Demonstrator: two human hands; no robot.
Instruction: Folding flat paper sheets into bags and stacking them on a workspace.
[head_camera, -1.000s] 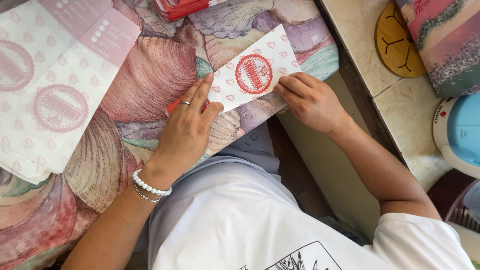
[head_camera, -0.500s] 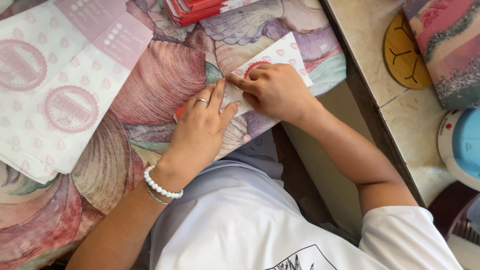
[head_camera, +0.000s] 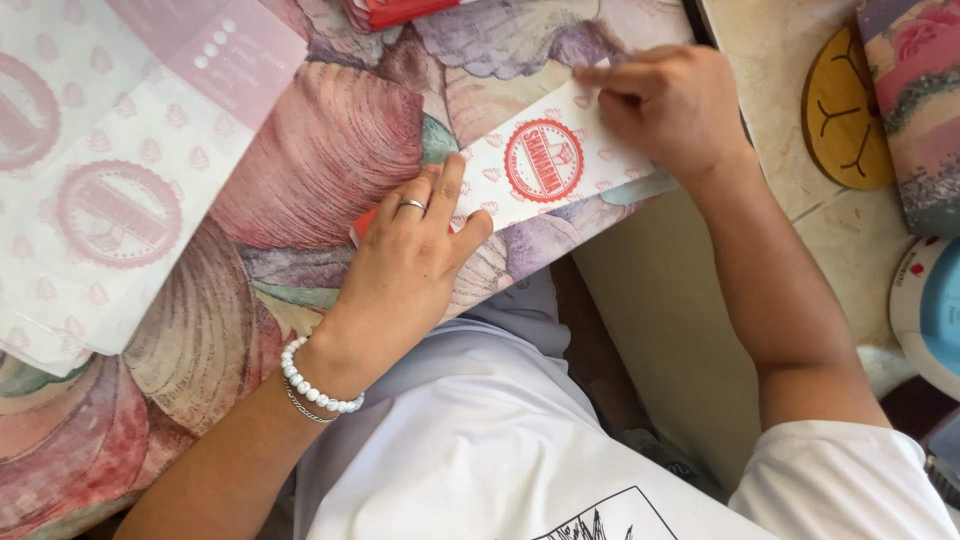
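The white paper bag (head_camera: 545, 165), printed with a red round stamp and small pale motifs, lies flat on the shell-patterned tablecloth (head_camera: 320, 150), at the table's near edge and close to its right corner. Its right end slightly overhangs that edge.

Handling judgement: the bag looks thin, light and limp. It should crease readily, tear under a sharp pull, and slide on the cloth unless pinned. Best purchase is flat finger pressure on the face, or a pinch along an edge or fold line.

The left hand (head_camera: 405, 265) lies spread and flat, fingertips pressing the bag's left end where a red strip shows beneath. It wears a ring and a white bead bracelet (head_camera: 315, 385). The right hand (head_camera: 670, 105) is curled, fingers pinching the bag's upper right edge. The hands are apart, one at each end of the bag.

A stack of like-printed paper sheets (head_camera: 110, 180) covers the cloth's far left. A red object (head_camera: 395, 10) sits at the far edge. Off the table to the right lies a yellow round coaster (head_camera: 845, 110) on a tiled surface.
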